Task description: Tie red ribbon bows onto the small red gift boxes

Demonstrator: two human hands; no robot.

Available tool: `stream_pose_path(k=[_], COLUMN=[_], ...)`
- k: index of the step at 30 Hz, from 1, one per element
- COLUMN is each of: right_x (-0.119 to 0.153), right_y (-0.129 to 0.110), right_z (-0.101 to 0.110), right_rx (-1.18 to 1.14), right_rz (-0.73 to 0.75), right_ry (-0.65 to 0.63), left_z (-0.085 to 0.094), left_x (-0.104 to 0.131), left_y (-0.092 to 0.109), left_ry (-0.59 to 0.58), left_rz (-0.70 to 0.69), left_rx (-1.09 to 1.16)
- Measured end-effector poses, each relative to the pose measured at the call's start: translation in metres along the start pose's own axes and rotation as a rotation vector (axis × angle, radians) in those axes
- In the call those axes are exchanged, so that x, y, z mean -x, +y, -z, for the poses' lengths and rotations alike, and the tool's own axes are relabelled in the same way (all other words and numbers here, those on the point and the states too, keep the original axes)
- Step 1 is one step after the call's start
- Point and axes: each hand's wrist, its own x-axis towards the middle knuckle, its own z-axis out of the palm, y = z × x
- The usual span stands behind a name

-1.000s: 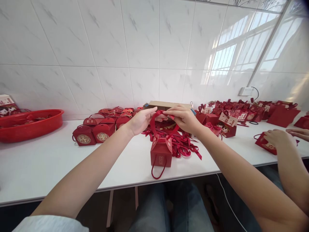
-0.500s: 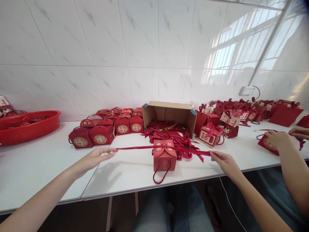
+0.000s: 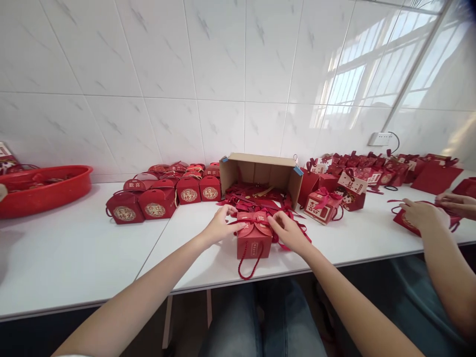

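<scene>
A small red gift box (image 3: 254, 244) with a rope handle stands upright near the table's front edge. Across its top runs a dark red ribbon (image 3: 256, 221). My left hand (image 3: 220, 225) is at the top left of the box, thumb and fingers closed on the ribbon. On the other side, my right hand (image 3: 284, 229) pinches the ribbon close to the top right corner. Right behind the box lies a heap of loose red ribbons (image 3: 256, 198), spilling out of an open cardboard carton (image 3: 262, 159).
Several red gift boxes (image 3: 157, 202) stand to the left, beyond them a red plastic basin (image 3: 48, 196). A box with a bow (image 3: 323, 206) and several red bags (image 3: 433, 173) are at the right. A co-worker's hands (image 3: 424, 213) handle another red box at far right.
Both my hands have moved inward from far out on either side to the box top. The ribbon, stretched out wide before, is now gathered close over the box.
</scene>
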Motion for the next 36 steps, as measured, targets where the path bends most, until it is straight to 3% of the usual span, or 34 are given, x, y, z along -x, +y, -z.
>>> stream_pose_path(k=[5,8,11,15,17,20,22,24,26,29,32,34,36], right_x=[-0.002,-0.004,-0.005,-0.003,-0.001,0.002,0.004,0.006,0.008,0.007,0.001,-0.005,-0.01], right_y=[0.009,0.01,0.011,0.01,0.008,0.001,-0.003,-0.005,-0.007,-0.011,-0.021,-0.03,-0.037], right_z=[-0.017,-0.016,-0.009,0.007,0.016,0.031,0.038,0.039,0.034,0.019,0.007,0.001,-0.003], right_rx=[-0.253,-0.308,-0.371,-0.467,-0.486,-0.344,-0.123,0.124,0.308,0.347,0.192,0.049,-0.099], right_rz=[-0.132,-0.18,-0.184,-0.16,-0.143,-0.072,0.032,0.156,0.25,0.351,0.381,0.292,0.16], right_ry=[-0.068,-0.093,-0.083,-0.097,-0.119,-0.223,-0.283,-0.237,-0.077,0.209,0.386,0.367,0.204], left_z=[-0.004,0.001,0.007,0.015,0.021,0.034,0.042,0.045,0.042,0.025,0.0,-0.014,-0.025], left_x=[-0.004,-0.002,0.0,-0.003,-0.006,-0.009,-0.009,-0.007,-0.004,0.002,0.006,0.008,0.01], left_y=[-0.005,-0.002,0.0,-0.009,-0.015,-0.018,-0.016,-0.011,-0.004,0.008,0.021,0.026,0.026], left_ry=[0.004,-0.157,-0.293,-0.213,-0.233,-0.361,-0.513,-0.676,-0.742,-0.567,-0.277,-0.09,0.026], left_rz=[0.174,0.285,0.27,0.216,0.241,0.319,0.353,0.333,0.269,0.169,0.081,-0.026,-0.146], left_rx=[0.041,0.062,0.029,0.035,0.026,-0.036,-0.044,0.052,0.238,0.465,0.421,0.235,0.037])
